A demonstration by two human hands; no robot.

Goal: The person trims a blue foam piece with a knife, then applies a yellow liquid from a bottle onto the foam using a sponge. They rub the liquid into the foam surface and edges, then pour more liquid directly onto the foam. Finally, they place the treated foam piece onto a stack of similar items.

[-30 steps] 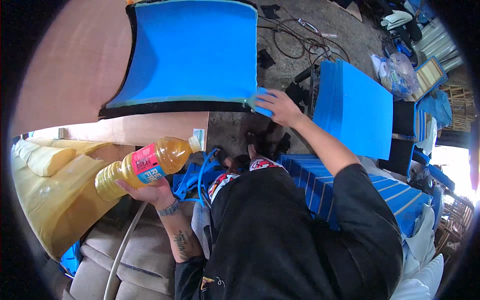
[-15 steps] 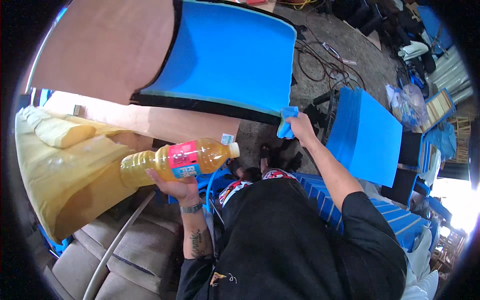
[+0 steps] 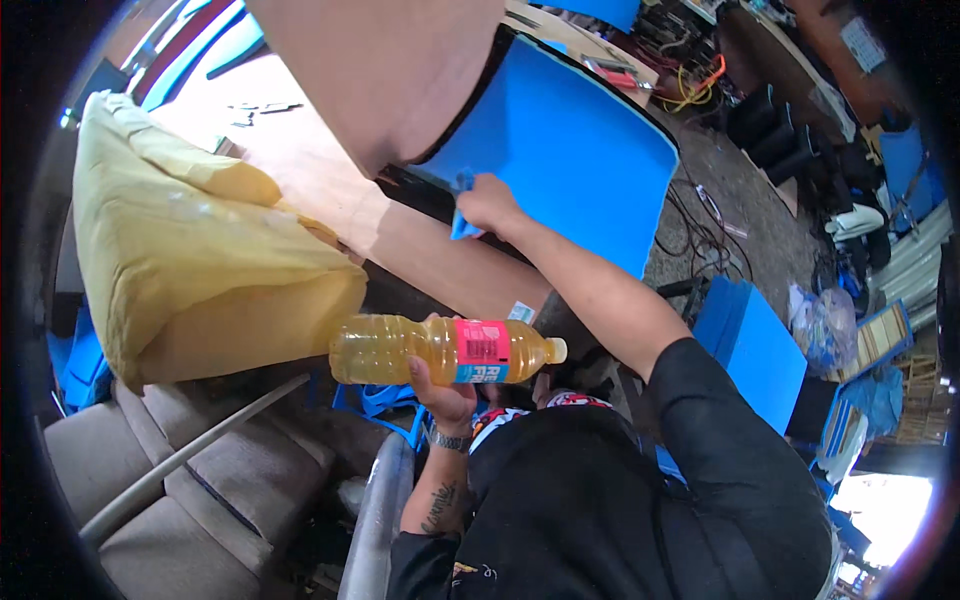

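Observation:
My left hand (image 3: 446, 400) is closed round the middle of a large clear plastic bottle (image 3: 390, 352) of yellow liquid. The bottle lies nearly level, its white cap toward the right and its label red and blue. Out ahead, my right hand (image 3: 494, 206) grips a small blue foam piece (image 3: 464, 224). It is at the black near edge of a curved panel, close to the left end of a bright blue sheet (image 3: 575, 150) with a pale green rim. Left of the sheet, a bare tan board (image 3: 400, 70) rises. Whether the foam touches the edge, I cannot tell.
A big yellow foam piece (image 3: 220, 250) stands at left, above grey-brown cushions (image 3: 200, 480) crossed by a pale pole (image 3: 190, 468). Stacked blue sheets (image 3: 755, 345) stand at right. Cables (image 3: 690, 225) trail over the floor, and a red-handled tool (image 3: 615, 75) lies at the back.
My right hand has slid with the blue foam piece from the right end of the black edge to its left end. The view has shifted, and the bottle is still in my left hand.

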